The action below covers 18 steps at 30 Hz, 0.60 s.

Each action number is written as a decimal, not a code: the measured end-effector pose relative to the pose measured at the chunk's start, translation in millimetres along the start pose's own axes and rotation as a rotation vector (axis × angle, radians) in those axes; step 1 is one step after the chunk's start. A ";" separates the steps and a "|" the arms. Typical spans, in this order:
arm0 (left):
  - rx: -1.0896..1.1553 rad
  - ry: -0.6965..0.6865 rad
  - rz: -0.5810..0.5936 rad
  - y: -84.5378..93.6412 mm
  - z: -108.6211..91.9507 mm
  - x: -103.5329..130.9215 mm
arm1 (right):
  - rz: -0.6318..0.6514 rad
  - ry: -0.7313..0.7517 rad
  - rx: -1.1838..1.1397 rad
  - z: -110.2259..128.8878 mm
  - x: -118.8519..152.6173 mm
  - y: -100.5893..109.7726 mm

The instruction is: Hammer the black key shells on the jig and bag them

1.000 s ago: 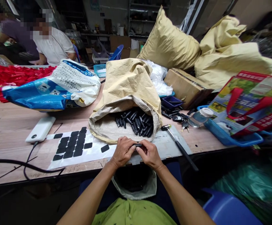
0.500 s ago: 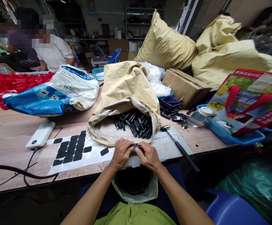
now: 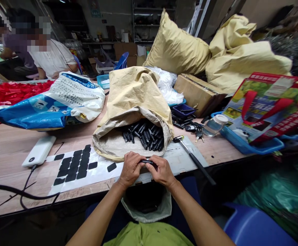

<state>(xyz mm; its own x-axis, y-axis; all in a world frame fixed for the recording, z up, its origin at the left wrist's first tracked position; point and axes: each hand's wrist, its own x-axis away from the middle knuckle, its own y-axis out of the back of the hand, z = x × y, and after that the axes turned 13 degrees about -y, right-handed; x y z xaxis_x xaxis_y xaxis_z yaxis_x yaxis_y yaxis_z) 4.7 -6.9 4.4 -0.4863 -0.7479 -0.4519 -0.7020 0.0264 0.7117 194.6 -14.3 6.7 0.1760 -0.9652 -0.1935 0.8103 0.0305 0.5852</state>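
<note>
Between my two hands lies a small black cylindrical piece [image 3: 146, 161], held level at the table's front edge. The fingers of my left hand [image 3: 132, 168] close on its left end. Its right end is pinched by my right hand [image 3: 161, 169]; the fingers cover part of it. Just beyond the hands, a beige woven sack [image 3: 134, 89] lies with its mouth towards me. Several similar black pieces [image 3: 147, 136] are heaped inside that mouth. Below the hands, at my lap, a second sack [image 3: 151, 217] gapes with a dark inside.
A hammer [image 3: 195, 159] lies right of the sack, its handle over the edge. Left are a sheet of black stickers [image 3: 74, 165] and a cabled white power bank [image 3: 39, 151]. A jar [image 3: 215, 125], keys [image 3: 199, 136] and a blue tray [image 3: 251, 145] stand right. Two people sit back left.
The view has shifted slightly, so the table's things sit a little further left. Both hands keep hold of the black piece, with little movement.
</note>
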 end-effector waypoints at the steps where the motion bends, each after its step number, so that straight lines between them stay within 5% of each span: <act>1: 0.004 0.000 -0.007 0.3 -0.8 -0.4 | 0.012 -0.006 -0.014 1.2 0.2 1.5; 18: 0.171 0.091 -0.030 4.6 -3.6 1.6 | 0.157 -0.145 -0.030 10.9 -1.5 12.5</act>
<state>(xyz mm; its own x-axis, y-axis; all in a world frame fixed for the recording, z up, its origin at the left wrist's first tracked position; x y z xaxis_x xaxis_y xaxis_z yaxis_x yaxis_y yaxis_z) 2.6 -10.4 8.9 -0.4205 -0.8067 -0.4153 -0.7972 0.1100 0.5936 198.4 -15.3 22.9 0.2212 -0.9751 0.0147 0.7959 0.1892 0.5752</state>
